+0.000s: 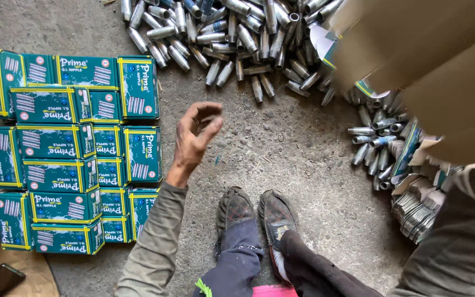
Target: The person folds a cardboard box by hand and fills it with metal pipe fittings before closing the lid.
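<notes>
- Your left hand (196, 135) is bare skin, dusty and rough-looking, coming out of a worn matt cloth sleeve (155, 247).
- The pipe nipples (232, 33) piled ahead of you are dull grey metal with a slight sheen, ridged at the threaded ends.
- The teal boxes (61, 159) look like printed card, lightly glossy, with yellow edging.
- That big carton (424, 60) at your right is plain brown cardboard, matt.
- The floor (281, 154) is rough, gritty concrete, speckled with bits.
- Your shoes (257, 212) are scuffed, grimy fabric, and the trousers (237, 264) are matt dark cloth.
</notes>
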